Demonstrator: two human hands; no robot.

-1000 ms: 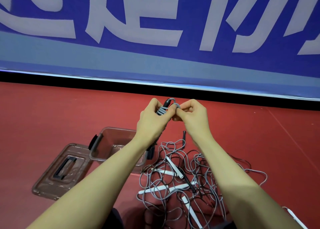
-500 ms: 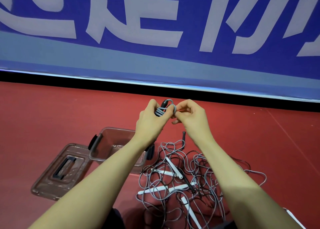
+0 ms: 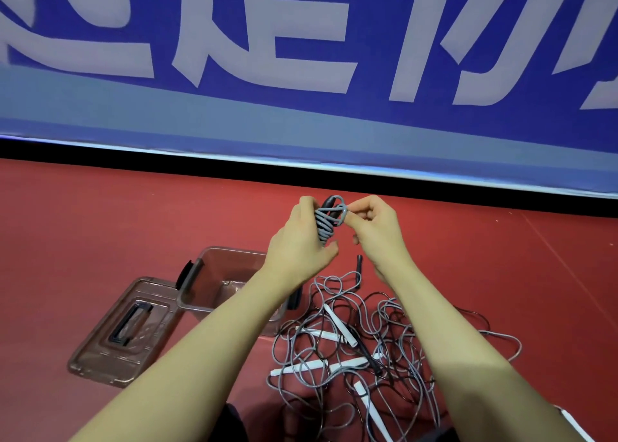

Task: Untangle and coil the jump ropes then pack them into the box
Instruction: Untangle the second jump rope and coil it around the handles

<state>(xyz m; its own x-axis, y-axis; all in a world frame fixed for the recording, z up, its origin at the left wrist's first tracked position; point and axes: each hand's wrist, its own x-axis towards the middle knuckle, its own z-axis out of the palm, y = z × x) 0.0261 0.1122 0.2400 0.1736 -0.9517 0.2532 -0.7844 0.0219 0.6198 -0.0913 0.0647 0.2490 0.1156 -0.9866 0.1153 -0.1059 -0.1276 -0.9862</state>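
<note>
My left hand (image 3: 301, 244) grips a jump rope bundle (image 3: 327, 219), its grey cord wound in tight turns around black handles, held up above the floor. My right hand (image 3: 374, 227) pinches the last loop of grey cord at the top of that bundle. Below my arms a tangled pile of ropes (image 3: 361, 351) lies on the red floor, grey and black cords mixed with several white handles and a black handle. A clear brown plastic box (image 3: 214, 274) stands open to the left of the pile, partly hidden by my left forearm.
The box's lid (image 3: 123, 334) lies flat on the floor left of the box. A blue banner with large white characters (image 3: 301, 57) runs along the wall behind. Another white handle (image 3: 575, 421) shows at the bottom right edge.
The wound cord on the bundle now shows more turns and stands more upright. My right hand has shifted slightly right, drawing the end loop over the top.
</note>
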